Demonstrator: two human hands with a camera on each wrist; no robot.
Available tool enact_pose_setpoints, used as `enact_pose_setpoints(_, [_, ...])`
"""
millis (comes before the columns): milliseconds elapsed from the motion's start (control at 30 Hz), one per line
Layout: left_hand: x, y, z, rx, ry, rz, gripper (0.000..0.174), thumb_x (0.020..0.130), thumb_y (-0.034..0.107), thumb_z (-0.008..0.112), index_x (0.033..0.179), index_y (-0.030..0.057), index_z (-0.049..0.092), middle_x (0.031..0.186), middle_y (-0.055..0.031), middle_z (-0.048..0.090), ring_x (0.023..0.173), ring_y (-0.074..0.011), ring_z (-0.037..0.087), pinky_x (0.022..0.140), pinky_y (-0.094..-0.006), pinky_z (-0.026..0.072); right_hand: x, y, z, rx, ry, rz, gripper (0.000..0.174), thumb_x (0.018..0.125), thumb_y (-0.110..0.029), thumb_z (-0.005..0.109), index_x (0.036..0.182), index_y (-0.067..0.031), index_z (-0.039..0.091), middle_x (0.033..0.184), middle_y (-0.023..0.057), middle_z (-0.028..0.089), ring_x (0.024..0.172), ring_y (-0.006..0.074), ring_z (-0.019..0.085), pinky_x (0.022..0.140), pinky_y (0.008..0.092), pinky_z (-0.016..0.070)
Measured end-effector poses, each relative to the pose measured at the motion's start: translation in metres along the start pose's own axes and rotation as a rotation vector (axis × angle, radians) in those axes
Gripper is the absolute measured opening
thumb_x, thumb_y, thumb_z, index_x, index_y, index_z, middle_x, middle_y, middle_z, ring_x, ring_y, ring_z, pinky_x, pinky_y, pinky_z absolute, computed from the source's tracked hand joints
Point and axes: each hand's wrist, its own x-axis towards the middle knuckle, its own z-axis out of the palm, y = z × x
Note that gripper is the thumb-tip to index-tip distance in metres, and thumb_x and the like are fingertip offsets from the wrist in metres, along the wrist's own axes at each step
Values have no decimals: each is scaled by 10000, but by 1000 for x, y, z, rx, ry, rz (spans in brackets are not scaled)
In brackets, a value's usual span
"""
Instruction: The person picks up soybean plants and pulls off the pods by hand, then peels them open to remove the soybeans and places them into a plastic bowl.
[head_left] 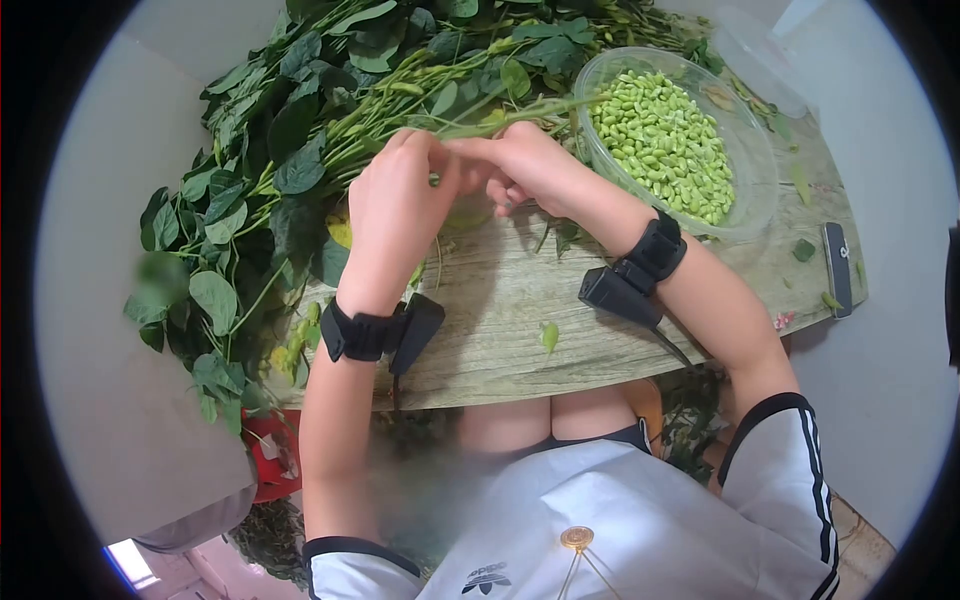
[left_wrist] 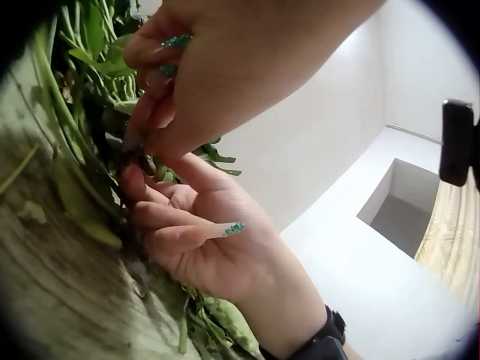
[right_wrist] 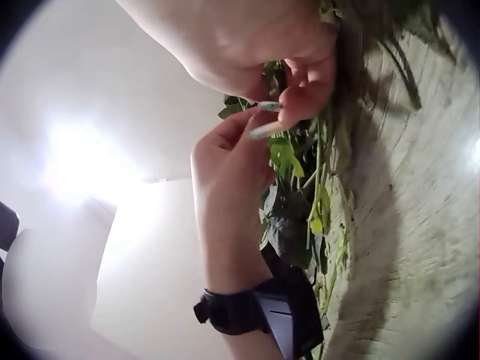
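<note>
Wood-grain tabletop (head_left: 480,330), pale wall (head_left: 885,130), heaped leafy stems (head_left: 410,92), green beans (head_left: 665,150)

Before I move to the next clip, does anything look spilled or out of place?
Slightly: a loose green scrap lies on the tabletop near its front edge, apart from the plant pile and the bowl of beans. Nothing else clearly stands out.

Wood-grain table (head_left: 500,330): leafy green stalks (head_left: 299,172), clear bowl (head_left: 754,175), loose scrap (head_left: 549,337).
</note>
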Motion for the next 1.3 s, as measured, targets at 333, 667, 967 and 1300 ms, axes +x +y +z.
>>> enact_pose_setpoints(333, [-3,-15,-12,-242,150,195,323,832,65,689,1147,132,669,1101,-23,686,709,-176,605,638,-269,499,-1,6,-6,7,-67,57,355,947,-214,502,916,126,600,762,214,685,432,143,559,474,310,572])
enact_pose_setpoints(667, [49,-65,30,70,27,399,244,866,155,636,1096,153,720,893,-45,710,774,-272,675,692,-350,538,-69,-18,17,-421,-60,2,392,1005,-220,464,833,88,636,600,131,640,409,142,598,398,251,501])
enact_pose_setpoints(967, [9,28,-19,-308,96,24,328,926,341,641,888,15,624,723,-58,635,554,-139,545,526,-312,432,-86,9,-14,-517,193,-432,259,924,-157,610,1073,45,675,701,133,675,528,188,665,537,306,511])
enact_pose_setpoints(1300, [-21,21,18,-1274,-409,-313,303,1042,313,433,880,66,500,656,20,525,442,-51,474,355,-179,314,-83,20,-9,-191,243,-524,368,953,-167,598,1284,-4,586,773,91,677,577,116,636,551,264,497])
